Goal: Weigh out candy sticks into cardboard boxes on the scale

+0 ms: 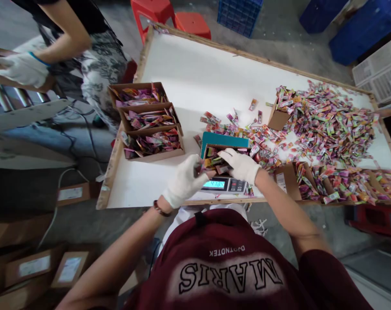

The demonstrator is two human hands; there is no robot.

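Note:
Both my hands wear white gloves and meet over an open teal-sided box (224, 141) that stands on a digital scale (226, 185) at the table's near edge. My left hand (184, 181) is curled at the box's near left corner, pinching colourful sachets. My right hand (240, 165) lies over the sachets inside the box, fingers bent down onto them. A big heap of loose colourful sachets (324, 125) spreads over the right side of the white table (195, 73).
Three cardboard boxes (148, 122) filled with sachets sit at the table's left edge. More open cartons (290, 181) stand at my right. Another person with a white-gloved hand (24, 69) stands at far left. Red stools (169, 15) and blue crates (239, 13) are beyond the table.

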